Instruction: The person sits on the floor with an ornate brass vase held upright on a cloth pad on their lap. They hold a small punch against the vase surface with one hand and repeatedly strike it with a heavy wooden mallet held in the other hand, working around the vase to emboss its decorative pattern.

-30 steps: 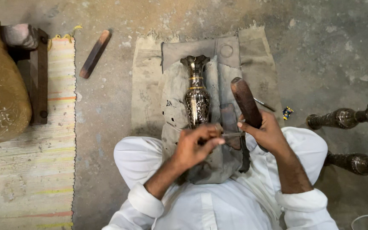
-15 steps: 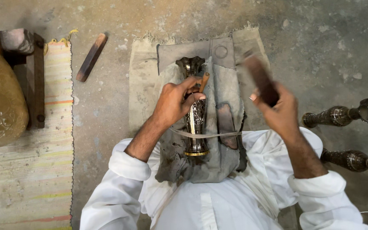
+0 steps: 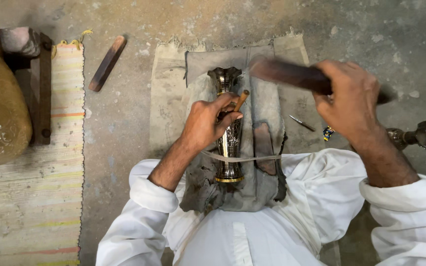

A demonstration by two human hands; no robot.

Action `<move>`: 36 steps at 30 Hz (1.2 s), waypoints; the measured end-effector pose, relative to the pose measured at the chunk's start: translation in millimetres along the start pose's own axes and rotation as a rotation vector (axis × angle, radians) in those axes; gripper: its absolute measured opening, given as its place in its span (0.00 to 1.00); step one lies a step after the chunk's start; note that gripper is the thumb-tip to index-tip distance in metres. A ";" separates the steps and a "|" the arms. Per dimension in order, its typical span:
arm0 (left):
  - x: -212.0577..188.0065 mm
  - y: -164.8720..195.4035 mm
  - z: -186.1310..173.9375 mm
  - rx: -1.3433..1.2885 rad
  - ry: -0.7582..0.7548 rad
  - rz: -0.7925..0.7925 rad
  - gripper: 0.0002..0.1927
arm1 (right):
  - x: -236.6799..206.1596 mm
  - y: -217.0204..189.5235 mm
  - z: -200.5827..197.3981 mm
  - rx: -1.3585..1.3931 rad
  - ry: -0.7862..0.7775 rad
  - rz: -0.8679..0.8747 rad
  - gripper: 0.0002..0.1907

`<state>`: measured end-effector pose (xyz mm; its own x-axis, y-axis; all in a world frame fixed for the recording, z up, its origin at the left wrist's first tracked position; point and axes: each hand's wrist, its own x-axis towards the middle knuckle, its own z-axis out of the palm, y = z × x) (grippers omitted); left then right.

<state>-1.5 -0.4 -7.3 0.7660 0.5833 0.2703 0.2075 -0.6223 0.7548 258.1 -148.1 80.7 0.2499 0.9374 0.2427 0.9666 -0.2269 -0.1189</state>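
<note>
We note the left hand [image 3: 207, 122] gripping a thin wooden-handled chisel [image 3: 240, 101] against the engraved silver metal vase [image 3: 229, 133] lying on grey padding; right hand [image 3: 351, 98] clasps a dark wooden mallet [image 3: 292, 75]. Strikes should land squarely.

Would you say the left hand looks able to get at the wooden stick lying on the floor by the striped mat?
Probably not as things stand: the left hand holds a small tool against the vase, so its grip is full. The stick itself lies in the open on bare floor with nothing over it.
</note>
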 end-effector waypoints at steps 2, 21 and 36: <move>-0.2 -1.5 1.9 -0.071 0.032 0.031 0.20 | -1.8 -0.6 -1.2 0.202 -0.101 0.236 0.12; -110.2 26.4 81.3 -0.927 0.419 -0.216 0.13 | -149.6 -112.2 107.7 0.631 -0.121 0.048 0.18; -44.2 -18.7 4.0 -0.384 0.082 -0.163 0.23 | -155.4 -84.3 109.1 0.911 -0.353 0.326 0.19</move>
<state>-36.8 -16.6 -35.7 0.6879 0.7070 0.1639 0.0683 -0.2879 0.9552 131.7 -245.7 -52.1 0.3192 0.9237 -0.2117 0.4080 -0.3356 -0.8490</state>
